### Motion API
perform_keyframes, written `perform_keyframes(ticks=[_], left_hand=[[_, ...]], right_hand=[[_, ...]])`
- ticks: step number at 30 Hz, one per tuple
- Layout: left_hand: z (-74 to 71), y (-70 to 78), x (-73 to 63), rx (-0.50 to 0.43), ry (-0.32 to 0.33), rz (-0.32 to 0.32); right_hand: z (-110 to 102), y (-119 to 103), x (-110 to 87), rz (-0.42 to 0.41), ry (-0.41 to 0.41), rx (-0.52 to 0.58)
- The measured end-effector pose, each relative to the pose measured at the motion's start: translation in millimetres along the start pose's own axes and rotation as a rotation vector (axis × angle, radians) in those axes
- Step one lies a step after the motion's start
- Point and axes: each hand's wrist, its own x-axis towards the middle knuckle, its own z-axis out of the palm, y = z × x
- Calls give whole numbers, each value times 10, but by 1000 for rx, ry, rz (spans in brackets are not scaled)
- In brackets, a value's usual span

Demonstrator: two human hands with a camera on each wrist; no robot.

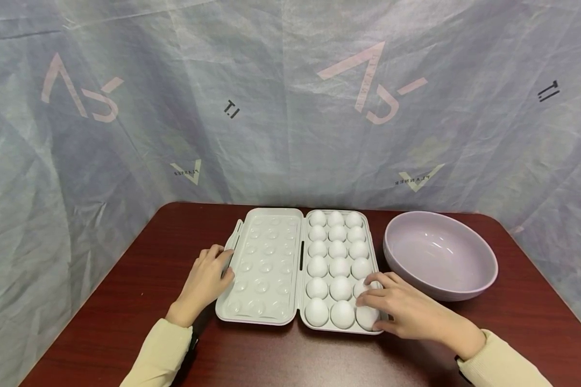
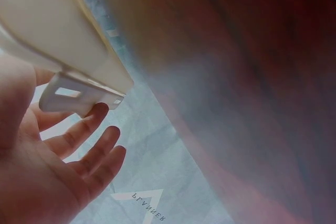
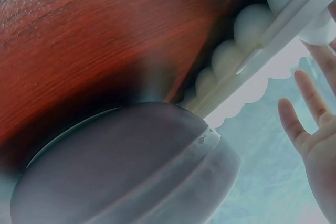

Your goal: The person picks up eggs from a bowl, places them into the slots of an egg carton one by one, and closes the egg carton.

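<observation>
A white egg carton lies unfolded on the table, its hollowed lid (image 1: 266,266) at left and its tray (image 1: 295,314) of several white eggs (image 1: 340,288) at right. My right hand (image 1: 404,309) reaches over the tray's near right corner. Its thumb and fingers curl about the corner egg (image 1: 366,318), which sits in its cup. The left hand (image 1: 202,279) is at the lid's left edge, thumb at the rim. In the left wrist view its fingers (image 2: 94,156) are loosely spread, one fingertip at the slotted latch flap (image 2: 79,93).
Just right of the tray stands a wide lilac bowl (image 1: 440,255), near the right forearm. The dark red wooden table (image 1: 140,290) ends at a grey printed cloth (image 1: 281,134) hung behind it and along the sides.
</observation>
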Motion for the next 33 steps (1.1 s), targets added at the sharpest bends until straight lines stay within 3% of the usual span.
perform_keyframes(ticks=[26, 33], left_hand=[[12, -30, 1, 6, -8, 2], [17, -24, 3, -1, -26, 4]], right_hand=[[-39, 12, -4, 21, 86, 46], [-172, 74, -55, 133, 107, 49]])
